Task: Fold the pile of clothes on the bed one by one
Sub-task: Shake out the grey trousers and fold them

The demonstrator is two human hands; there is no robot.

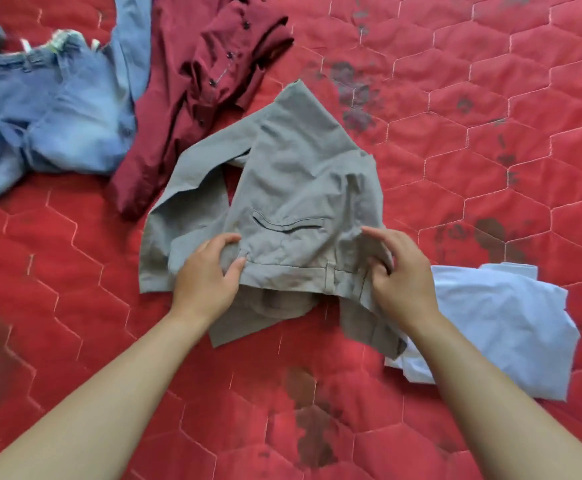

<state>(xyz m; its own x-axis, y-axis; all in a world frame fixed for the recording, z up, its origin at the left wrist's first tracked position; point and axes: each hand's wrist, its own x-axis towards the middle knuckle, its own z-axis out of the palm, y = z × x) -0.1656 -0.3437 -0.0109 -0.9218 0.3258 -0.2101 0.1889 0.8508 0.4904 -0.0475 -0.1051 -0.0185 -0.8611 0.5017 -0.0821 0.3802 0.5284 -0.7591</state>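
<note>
Across the middle of the red quilted bed cover [490, 98] lies a grey pair of shorts [293, 174], rumpled, with its waistband toward the person and a slit pocket showing just above it. Both bare forearms reach in from the bottom corners, angling inward toward the waistband. At about seven o'clock of the shorts, the left hand [209, 271] grips the waistband's left end, thumb on top of the cloth and fingers curled beneath a bunched fold. At about four o'clock, the right hand [397, 268] pinches the waistband's right end, fingers bent over the fabric and the thumb tucked in against it; the back of this hand faces upward. Between the two hands the waistband runs fairly straight, and loose grey cloth hangs below it onto the cover. Toward eleven o'clock from the shorts, touching their upper left edge, sits a crumpled maroon shirt [206, 81] with dark buttons. Farther out at ten o'clock, blue jeans [57, 109] lie spread and creased, close beside the maroon shirt. At four o'clock, partly under the right wrist and the shorts' hanging corner, rests a pale blue garment [497, 323]. Dark blotches mark the cover at one o'clock and six o'clock.
</note>
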